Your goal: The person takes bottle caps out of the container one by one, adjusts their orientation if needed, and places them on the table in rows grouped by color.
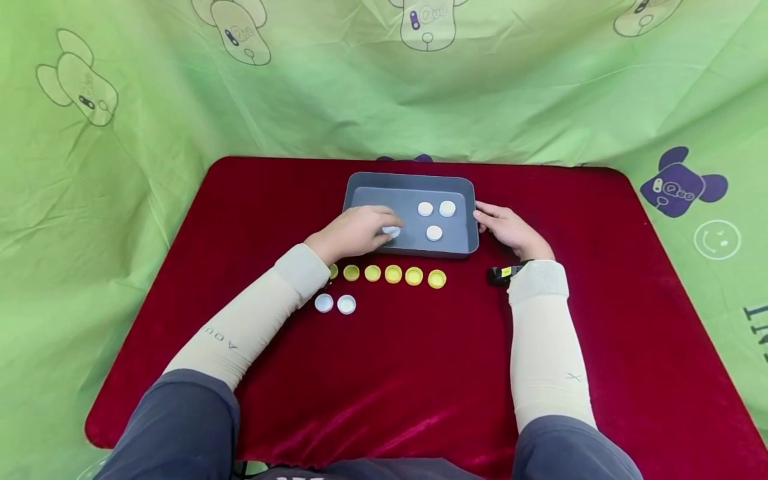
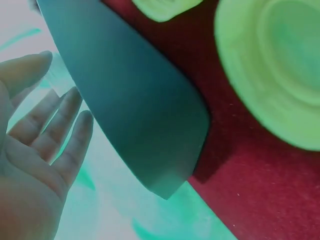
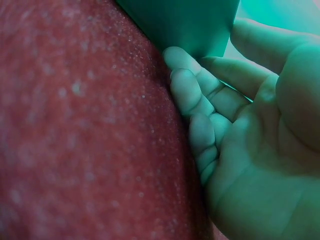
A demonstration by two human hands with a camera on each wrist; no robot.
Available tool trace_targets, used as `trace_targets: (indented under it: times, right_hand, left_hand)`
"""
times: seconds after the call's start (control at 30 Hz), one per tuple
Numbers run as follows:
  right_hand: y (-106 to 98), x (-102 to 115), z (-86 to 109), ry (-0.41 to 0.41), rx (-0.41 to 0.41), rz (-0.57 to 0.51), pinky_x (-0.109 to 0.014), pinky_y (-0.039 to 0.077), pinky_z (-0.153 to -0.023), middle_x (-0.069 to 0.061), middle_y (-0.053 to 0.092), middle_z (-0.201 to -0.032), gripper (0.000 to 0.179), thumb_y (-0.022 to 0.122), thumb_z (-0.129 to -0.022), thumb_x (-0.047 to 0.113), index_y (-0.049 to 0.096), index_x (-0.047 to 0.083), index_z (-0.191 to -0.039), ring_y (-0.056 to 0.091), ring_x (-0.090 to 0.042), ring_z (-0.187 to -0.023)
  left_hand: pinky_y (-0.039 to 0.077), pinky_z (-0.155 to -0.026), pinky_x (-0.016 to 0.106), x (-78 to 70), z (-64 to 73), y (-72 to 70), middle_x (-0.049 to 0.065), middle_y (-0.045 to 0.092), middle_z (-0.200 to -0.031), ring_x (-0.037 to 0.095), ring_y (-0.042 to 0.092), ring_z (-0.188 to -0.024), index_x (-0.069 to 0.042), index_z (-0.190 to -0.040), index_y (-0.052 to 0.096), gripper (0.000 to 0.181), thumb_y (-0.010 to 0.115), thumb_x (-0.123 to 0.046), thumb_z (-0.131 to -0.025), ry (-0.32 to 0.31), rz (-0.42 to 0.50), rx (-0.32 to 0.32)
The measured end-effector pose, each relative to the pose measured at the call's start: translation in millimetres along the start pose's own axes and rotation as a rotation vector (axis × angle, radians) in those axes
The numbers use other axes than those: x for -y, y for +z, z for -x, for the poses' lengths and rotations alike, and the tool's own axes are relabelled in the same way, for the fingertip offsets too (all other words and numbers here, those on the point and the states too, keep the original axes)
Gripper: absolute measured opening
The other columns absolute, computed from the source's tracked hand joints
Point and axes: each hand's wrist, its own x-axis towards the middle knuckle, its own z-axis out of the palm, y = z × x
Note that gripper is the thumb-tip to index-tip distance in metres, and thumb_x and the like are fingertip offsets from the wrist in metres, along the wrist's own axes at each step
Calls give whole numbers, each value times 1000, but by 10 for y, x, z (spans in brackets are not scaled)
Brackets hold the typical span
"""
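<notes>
My left hand reaches over the front wall of a grey rectangular tray. Its thumb and fingertips pinch a white bottle cap low inside the tray. In the left wrist view the tray's outer wall stands beside that left hand. Three more white caps lie in the right half of the tray. At the tray's right end, my right hand holds the side wall. The right wrist view shows the right hand's curled fingers at the tray's lower corner, close to the cloth.
A row of several yellow caps lies hollow side up in front of the tray. Nearer to me, two white caps lie beside the left forearm. The table has a red velvet cloth; green printed fabric hangs behind it.
</notes>
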Motion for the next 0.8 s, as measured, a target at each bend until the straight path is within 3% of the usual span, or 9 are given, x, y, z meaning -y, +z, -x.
trace_targets:
  times: [0.2, 0.4, 0.8]
  right_hand:
    - [-16, -21, 2, 7, -16, -4, -37, 37, -92, -13, 58, -91, 52, 49, -103, 27, 37, 10, -150, 54, -24, -89]
    - [-16, 12, 5, 32, -3, 35, -39, 33, -98, -14, 58, -93, 55, 49, -103, 34, 35, 13, -152, 54, -26, -95]
    - [5, -14, -13, 8, 6, -11, -36, 37, -91, -10, 58, -90, 52, 48, -104, 25, 35, 9, -151, 54, -27, -92]
  left_hand:
    - [45, -96, 32, -4, 76, 13, -1, 62, -121, 15, 57, -113, -12, -121, 69, 28, 64, -16, -94, 38, -2, -29]
    - [45, -96, 31, -30, 158, 9, -1, 62, -121, 14, 57, -114, -12, -122, 69, 29, 65, -15, -94, 32, 28, -56]
    - [46, -93, 31, -57, 325, 51, 0, 62, -119, 15, 57, -112, -11, -120, 70, 28, 66, -15, -93, 42, 41, -90]
